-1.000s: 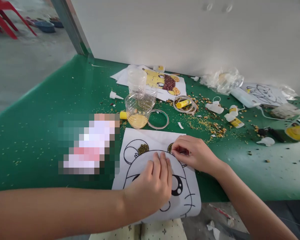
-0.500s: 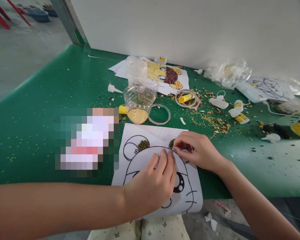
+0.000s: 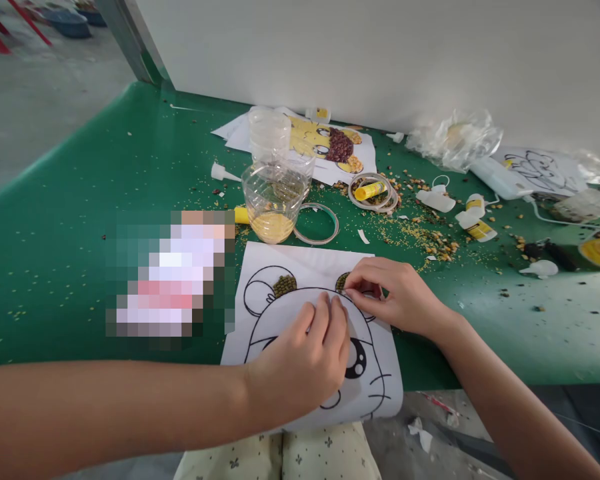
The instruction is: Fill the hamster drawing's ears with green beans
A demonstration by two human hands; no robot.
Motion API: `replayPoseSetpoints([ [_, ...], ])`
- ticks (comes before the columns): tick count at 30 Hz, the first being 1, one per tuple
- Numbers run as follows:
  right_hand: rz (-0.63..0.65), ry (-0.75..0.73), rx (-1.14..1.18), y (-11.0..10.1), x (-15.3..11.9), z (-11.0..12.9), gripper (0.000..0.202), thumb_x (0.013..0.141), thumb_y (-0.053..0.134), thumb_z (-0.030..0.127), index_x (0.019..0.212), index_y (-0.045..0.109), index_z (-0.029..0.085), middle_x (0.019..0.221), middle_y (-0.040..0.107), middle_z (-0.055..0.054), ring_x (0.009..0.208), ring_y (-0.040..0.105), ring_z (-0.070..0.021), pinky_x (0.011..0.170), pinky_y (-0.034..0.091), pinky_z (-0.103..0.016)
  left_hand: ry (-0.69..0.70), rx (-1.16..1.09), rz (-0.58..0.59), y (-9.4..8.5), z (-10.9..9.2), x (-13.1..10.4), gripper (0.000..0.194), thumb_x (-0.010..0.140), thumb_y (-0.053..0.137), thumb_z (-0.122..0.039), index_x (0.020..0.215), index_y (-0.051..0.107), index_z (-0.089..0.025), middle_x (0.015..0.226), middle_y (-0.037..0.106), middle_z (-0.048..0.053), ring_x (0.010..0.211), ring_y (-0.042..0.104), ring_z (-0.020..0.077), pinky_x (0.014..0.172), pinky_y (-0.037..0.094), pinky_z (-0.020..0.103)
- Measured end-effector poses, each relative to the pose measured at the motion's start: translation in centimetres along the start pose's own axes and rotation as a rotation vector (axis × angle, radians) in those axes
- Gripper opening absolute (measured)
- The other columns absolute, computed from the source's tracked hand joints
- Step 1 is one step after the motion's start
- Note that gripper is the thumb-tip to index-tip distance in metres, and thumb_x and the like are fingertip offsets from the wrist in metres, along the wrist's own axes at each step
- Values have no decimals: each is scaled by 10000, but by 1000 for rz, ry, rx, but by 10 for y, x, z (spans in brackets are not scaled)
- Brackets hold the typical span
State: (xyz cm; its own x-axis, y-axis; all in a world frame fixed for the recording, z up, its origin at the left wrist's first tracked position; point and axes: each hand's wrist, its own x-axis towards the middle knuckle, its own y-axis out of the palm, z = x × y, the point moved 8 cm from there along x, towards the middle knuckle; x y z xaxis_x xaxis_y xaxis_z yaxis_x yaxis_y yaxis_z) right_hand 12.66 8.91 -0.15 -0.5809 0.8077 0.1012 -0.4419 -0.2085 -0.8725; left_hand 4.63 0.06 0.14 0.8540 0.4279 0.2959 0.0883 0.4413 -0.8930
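Observation:
A white sheet with a printed cartoon animal face (image 3: 300, 263) lies in front of me, its near edge hanging over the table edge. Small green beans (image 3: 285, 287) fill part of the left ear, and more sit in the right ear (image 3: 342, 283). My right hand (image 3: 395, 293) is at the right ear, thumb and forefinger pinched at the beans; anything between the tips is too small to make out. Over the middle of the face rests my left hand (image 3: 305, 353), back upward, fingers curled and close together. Its palm and whatever may be in it are hidden.
Beyond the sheet stand clear plastic cups (image 3: 273, 200), one holding yellow grains, beside tape rings (image 3: 317, 223). Glue bottles (image 3: 436, 200), scattered seeds (image 3: 437, 247) and a bean-covered picture (image 3: 330, 143) lie farther back. A blurred-out object (image 3: 175, 273) is at left.
The whole view has shifted slightly, so everything sits a little higher and farther left. Both hands keep nearly the same places on the sheet; the right fingertips stay at the ear.

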Motion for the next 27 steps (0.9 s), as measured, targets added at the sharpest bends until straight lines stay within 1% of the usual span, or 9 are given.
replayPoseSetpoints([
  [4,18,-45,-79,1,-2,5,95,800,515,187,797,608,205,759,618,-8,721,537,-123,606,380,-225,3,1,-10,-1,0,0,395,832,351,-129,1122,582,7,1129,620,206,992,608,303,756,478,362],
  [8,11,-98,-166,4,-3,10,121,824,481,188,798,599,198,751,614,-12,726,536,-124,619,383,-228,2,10,-7,0,-1,-1,393,838,357,-141,1131,576,4,1134,618,203,997,604,299,761,476,363],
  [11,6,-102,-206,5,-3,10,123,827,468,182,789,584,198,738,601,-5,714,525,-114,605,375,-219,2,16,2,1,-2,-1,396,840,356,-143,1141,567,2,1142,614,203,1005,599,296,764,471,366],
  [18,32,-62,-196,7,-1,6,100,819,467,182,766,551,192,719,566,-1,685,495,-108,584,356,-210,3,14,3,3,-1,-1,391,839,353,-143,1138,563,-4,1155,604,209,999,595,290,776,457,380],
  [22,55,-45,-190,9,0,4,76,812,479,167,762,532,189,730,553,2,686,482,-110,595,359,-215,14,-1,4,3,-2,-1,399,835,360,-149,1138,561,15,1143,605,222,992,598,306,760,462,377],
  [27,51,-59,-146,6,-2,5,70,820,481,176,789,541,194,757,569,-1,708,498,-112,601,367,-218,13,-6,1,2,-2,-1,404,833,359,-141,1142,560,24,1143,603,228,998,597,317,749,470,375],
])
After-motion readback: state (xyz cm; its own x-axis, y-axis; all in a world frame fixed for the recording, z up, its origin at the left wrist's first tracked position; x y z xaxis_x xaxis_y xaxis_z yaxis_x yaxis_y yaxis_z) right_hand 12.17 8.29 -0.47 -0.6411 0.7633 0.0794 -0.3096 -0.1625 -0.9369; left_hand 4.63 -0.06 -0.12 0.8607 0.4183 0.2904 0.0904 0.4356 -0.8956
